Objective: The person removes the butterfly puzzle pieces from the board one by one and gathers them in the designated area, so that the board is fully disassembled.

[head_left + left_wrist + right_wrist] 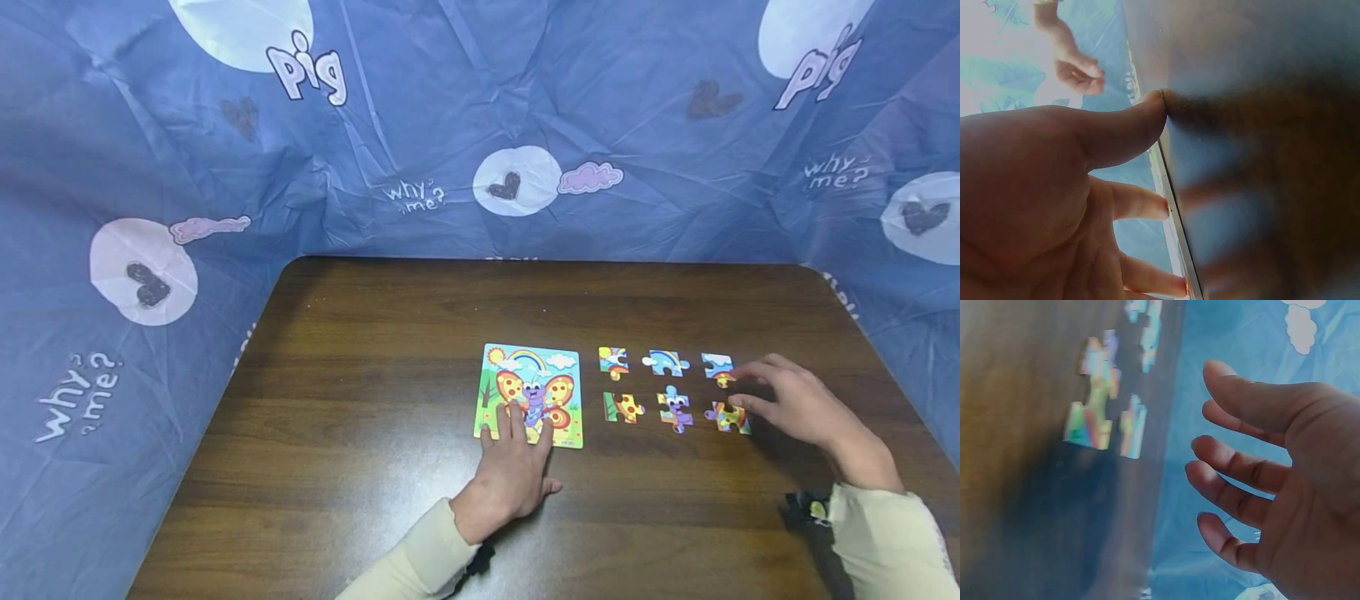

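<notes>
A square butterfly picture board (561,362) lies flat on the table. My left hand (506,475) rests on its lower edge, fingers spread and fairly straight. To the right of the board, loose jigsaw pieces lie in two rows. The upper row has a sun piece (611,357), a rainbow piece (664,362) and a cloud piece (717,365). Below are a tree piece (621,407), a purple butterfly-face piece (675,405) and a wing piece (733,419). Over the rightmost pieces hovers my right hand (813,408); the right wrist view shows its fingers loosely bent, holding nothing.
The brown wooden table (360,350) has rounded far corners. A blue printed cloth (420,108) hangs behind it and along both sides. Beside the right sleeve (885,542) a small dark object (806,508) shows; its kind is unclear.
</notes>
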The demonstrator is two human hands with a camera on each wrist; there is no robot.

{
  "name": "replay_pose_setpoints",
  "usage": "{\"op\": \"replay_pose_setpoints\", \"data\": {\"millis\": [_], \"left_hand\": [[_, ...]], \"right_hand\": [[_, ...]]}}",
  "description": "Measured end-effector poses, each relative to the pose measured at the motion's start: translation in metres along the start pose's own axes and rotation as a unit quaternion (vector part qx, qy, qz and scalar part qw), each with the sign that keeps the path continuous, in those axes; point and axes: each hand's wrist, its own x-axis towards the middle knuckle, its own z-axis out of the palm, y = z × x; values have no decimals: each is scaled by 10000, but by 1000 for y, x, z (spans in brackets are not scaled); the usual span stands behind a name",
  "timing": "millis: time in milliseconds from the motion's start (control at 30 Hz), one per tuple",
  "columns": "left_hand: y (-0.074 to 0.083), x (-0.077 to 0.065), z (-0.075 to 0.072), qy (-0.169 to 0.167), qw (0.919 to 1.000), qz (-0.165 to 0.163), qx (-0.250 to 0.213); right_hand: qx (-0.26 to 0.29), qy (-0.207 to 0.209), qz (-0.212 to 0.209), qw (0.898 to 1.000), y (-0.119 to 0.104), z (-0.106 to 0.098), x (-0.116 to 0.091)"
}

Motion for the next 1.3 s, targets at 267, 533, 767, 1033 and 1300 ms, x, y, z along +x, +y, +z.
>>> {"op": "replay_pose_setpoints", "data": {"millis": [267, 533, 767, 1033, 1300], "left_hand": [[1, 0, -1, 10, 10000, -14, -4], [0, -1, -2, -10, 10000, -19, 14], [0, -1, -2, 6, 10000, -30, 24], [-2, -1, -1, 117, 9999, -8, 110], [-3, 0, 0, 225, 9995, 27, -225]], "right_hand": [[28, 462, -179, 9988, -13, -16, 10], [173, 469, -607, 9969, -45, -21, 31], [374, 288, -887, 9949, -76, -17, 51], [615, -86, -1003, 9930, -108, -9, 67], [711, -402, -996, 9917, -128, -3, 76]]}}
